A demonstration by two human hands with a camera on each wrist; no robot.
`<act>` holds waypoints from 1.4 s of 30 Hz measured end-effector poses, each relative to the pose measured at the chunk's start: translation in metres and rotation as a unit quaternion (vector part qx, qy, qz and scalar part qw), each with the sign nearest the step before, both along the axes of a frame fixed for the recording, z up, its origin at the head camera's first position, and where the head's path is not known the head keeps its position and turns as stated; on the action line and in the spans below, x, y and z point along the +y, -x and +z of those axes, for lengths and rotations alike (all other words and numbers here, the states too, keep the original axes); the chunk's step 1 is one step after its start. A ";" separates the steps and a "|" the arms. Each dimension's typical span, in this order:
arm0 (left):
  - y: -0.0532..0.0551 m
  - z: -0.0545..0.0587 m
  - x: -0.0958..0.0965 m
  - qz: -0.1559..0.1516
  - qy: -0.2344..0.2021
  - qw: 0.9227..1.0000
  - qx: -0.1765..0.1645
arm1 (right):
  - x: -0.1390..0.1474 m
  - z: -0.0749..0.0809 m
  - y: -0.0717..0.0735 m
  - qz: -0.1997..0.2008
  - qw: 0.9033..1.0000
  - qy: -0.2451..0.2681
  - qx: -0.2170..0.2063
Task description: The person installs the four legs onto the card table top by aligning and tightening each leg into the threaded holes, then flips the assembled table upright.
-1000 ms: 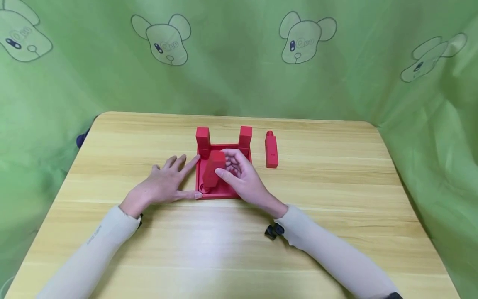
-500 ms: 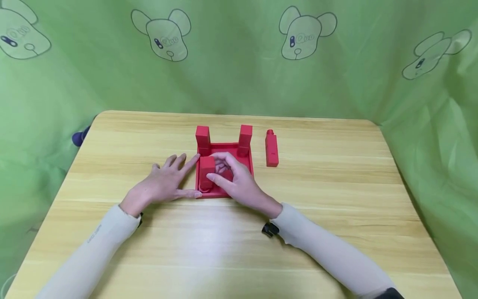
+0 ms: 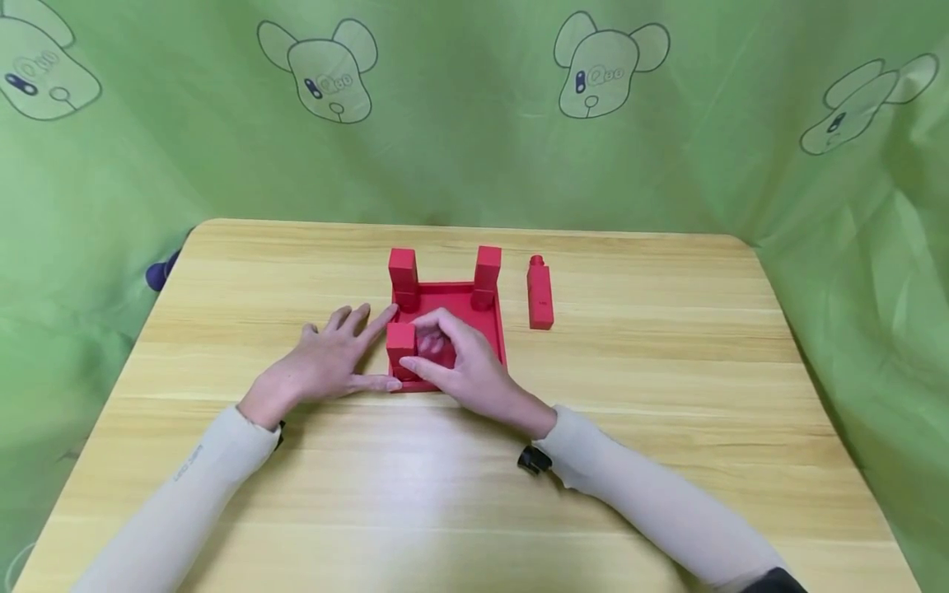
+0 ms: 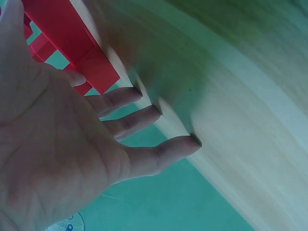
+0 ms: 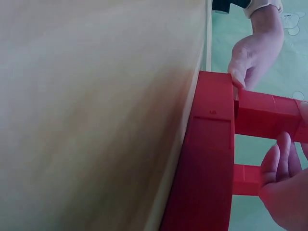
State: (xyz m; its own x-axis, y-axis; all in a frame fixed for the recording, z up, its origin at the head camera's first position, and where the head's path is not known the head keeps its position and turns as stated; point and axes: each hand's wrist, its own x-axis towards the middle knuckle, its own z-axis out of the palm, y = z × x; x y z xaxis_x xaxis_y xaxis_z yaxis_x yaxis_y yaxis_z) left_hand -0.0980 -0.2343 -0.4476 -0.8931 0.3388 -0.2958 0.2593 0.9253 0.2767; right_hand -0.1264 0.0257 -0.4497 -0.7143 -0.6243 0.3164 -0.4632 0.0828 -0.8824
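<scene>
My right hand [image 3: 474, 371] pinches an upright red square post [image 3: 401, 339] between thumb and fingers. This post stands at the near left corner of a red square base [image 3: 448, 301] with low raised edges. Along the base's left side lies my left hand [image 3: 319, 362], fingers spread. Its index fingertip and thumb tip touch the edge, one on each side of the post. In the right wrist view the held post [image 5: 262, 113] runs straight out from the base [image 5: 211, 144]. My palm hides part of the base.
Two more red posts, a left one [image 3: 403, 268] and a right one [image 3: 488, 268], stand at the base's far corners. A loose red post [image 3: 540, 301] with a round knob at its end lies right of the base. Green cloth [image 3: 474, 148] hangs behind the wooden table [image 3: 667, 371].
My right hand has moved the post left and down, from a tilt above the base to upright at the near left corner. The left hand has stayed in place.
</scene>
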 end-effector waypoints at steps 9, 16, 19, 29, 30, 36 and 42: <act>0.001 -0.001 -0.001 -0.003 -0.002 1.000 0.009 | -0.002 0.000 0.004 -0.014 0.999 -0.037 0.026; 0.002 -0.002 0.001 -0.004 0.001 1.000 0.009 | 0.002 0.001 0.005 -0.008 0.998 -0.050 0.023; 0.003 -0.002 0.003 -0.008 0.001 1.000 0.012 | 0.005 0.004 0.005 -0.003 0.998 -0.057 0.039; -0.001 -0.004 0.002 -0.001 -0.003 1.000 0.001 | 0.006 0.003 0.007 0.019 0.997 -0.059 0.051; -0.001 -0.004 0.002 -0.001 -0.006 1.000 -0.001 | 0.007 0.003 0.007 0.019 0.997 -0.060 0.048; 0.000 -0.003 0.002 0.002 -0.008 1.000 -0.001 | 0.006 0.006 0.011 0.038 0.996 -0.072 0.023; 0.002 -0.001 0.001 0.003 -0.006 1.000 -0.003 | 0.006 0.009 0.017 0.038 0.997 -0.061 0.002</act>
